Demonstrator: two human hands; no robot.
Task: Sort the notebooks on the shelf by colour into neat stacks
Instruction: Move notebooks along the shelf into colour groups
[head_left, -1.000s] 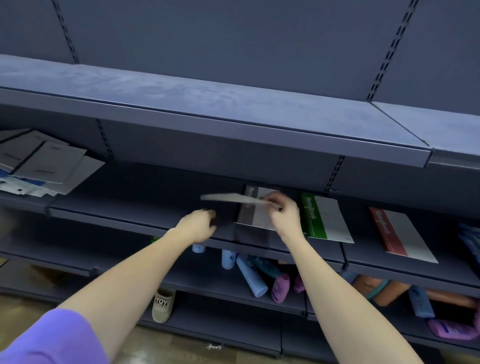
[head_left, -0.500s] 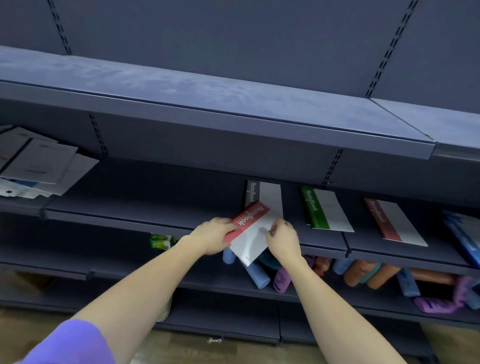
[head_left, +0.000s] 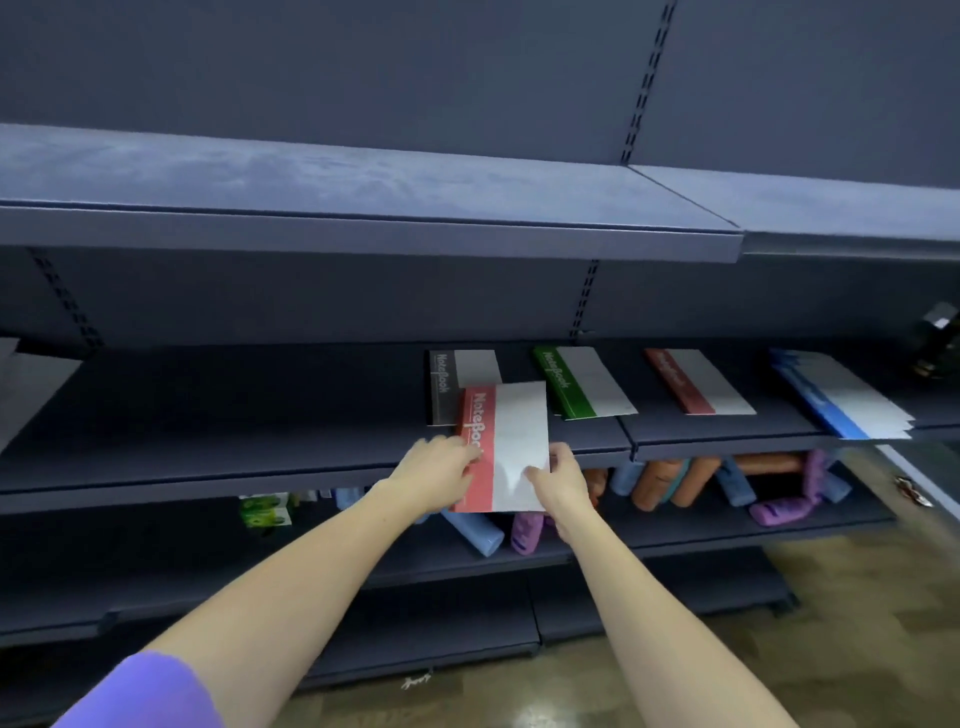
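A red and white notebook (head_left: 511, 431) is held upright in front of the middle shelf (head_left: 249, 415). My left hand (head_left: 436, 470) grips its red spine side and my right hand (head_left: 558, 478) grips its lower right corner. Behind it on the shelf lies a black notebook (head_left: 449, 379), partly covered. To the right lie a green notebook stack (head_left: 582, 382), a red notebook (head_left: 696, 382) and a blue notebook stack (head_left: 841, 395).
An upper shelf (head_left: 363, 208) overhangs the notebooks. Grey papers (head_left: 26, 384) lie at the far left of the middle shelf. The lower shelf holds rolled blue, purple and orange items (head_left: 675, 483) and a green box (head_left: 265, 509). Floor shows at bottom right.
One second ago the notebook was held flat and edge-on above the black one. It has turned face-up and straightened, both hands on it. The view shifted right, showing more of the blue stack.
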